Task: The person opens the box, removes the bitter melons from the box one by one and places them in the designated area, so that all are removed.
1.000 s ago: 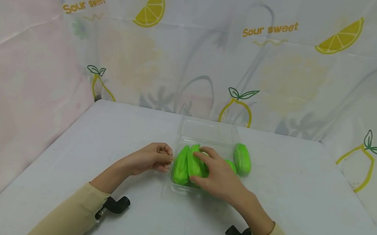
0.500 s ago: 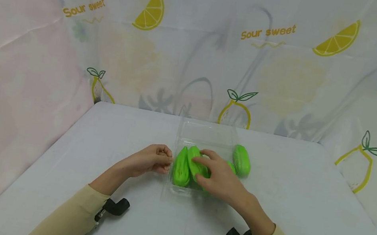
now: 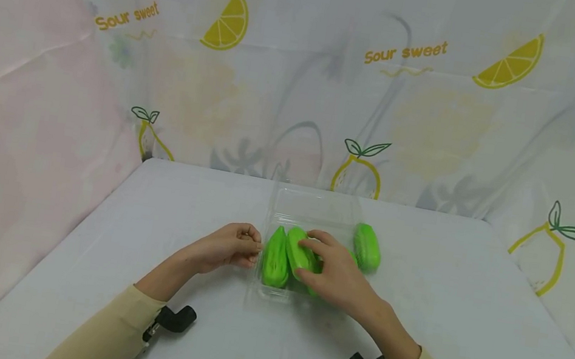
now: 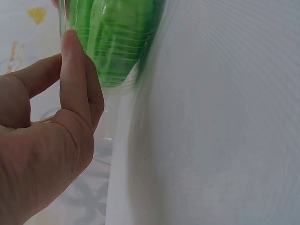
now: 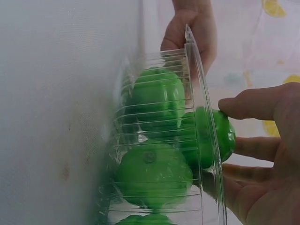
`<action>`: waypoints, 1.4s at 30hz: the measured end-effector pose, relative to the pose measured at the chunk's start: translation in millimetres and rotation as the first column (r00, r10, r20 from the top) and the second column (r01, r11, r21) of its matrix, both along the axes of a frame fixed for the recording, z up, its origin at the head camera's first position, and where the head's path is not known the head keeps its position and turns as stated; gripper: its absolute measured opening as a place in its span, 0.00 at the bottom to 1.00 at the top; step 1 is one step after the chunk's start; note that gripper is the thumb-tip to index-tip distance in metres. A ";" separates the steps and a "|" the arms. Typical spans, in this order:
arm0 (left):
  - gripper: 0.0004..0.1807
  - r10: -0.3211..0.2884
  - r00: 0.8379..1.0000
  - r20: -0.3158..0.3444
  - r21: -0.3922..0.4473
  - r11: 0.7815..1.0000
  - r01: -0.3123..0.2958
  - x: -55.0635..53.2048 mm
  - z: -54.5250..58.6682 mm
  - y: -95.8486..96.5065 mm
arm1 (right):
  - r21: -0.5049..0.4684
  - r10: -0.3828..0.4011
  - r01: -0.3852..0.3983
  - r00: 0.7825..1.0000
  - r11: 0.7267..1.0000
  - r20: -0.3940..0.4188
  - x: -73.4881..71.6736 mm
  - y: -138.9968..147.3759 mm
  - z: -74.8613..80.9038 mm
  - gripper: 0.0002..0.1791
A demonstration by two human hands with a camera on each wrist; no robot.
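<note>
A clear plastic clamshell box [image 3: 279, 294] stands on the table with several green gourd-like vegetables in it. Its left rim is pinched between thumb and fingers of my left hand [image 3: 230, 249]; in the left wrist view the thumb [image 4: 72, 79] lies against the wall. My right hand [image 3: 335, 272] grips an elongated green gourd [image 3: 299, 253], thumb on one side and fingers on the other. The right wrist view shows this gourd [image 5: 218, 138] sitting above the others, partly over the rim. A ribbed gourd [image 3: 276, 258] lies along the box's left side. My right hand hides part of the contents.
The box's transparent lid [image 3: 317, 205] is folded back toward the rear curtain. Another green gourd [image 3: 367, 248] lies at the right of the box. Patterned curtain [image 3: 279, 80] encloses the white table [image 3: 458, 301] at the back and sides.
The gourd in my right hand has turned slightly, its near end shifting right, with the hand moving a little right too. My left hand stays at the box rim. The head view has tilted slightly up.
</note>
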State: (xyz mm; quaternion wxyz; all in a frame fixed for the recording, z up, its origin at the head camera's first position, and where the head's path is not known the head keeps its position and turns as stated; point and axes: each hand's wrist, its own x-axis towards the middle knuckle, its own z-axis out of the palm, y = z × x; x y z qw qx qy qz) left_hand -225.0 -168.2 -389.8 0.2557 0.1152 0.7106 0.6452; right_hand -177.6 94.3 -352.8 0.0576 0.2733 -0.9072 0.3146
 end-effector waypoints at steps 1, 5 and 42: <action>0.07 -0.002 1.000 -0.001 0.000 1.000 0.002 -0.1 -0.3 -0.1 | -0.003 -0.001 0.001 1.000 1.000 -0.003 0.3 -0.1 0.0 0.25; 0.07 -0.004 1.000 0.000 0.001 1.000 0.004 -0.7 -1.6 -0.4 | -0.018 -0.003 0.003 1.000 1.000 0.007 1.3 0.2 0.4 0.24; 0.07 -0.004 1.000 -0.002 -0.003 1.000 0.004 1.1 1.8 0.8 | -0.197 -0.076 0.070 0.997 0.978 -0.026 -18.7 48.0 8.1 0.23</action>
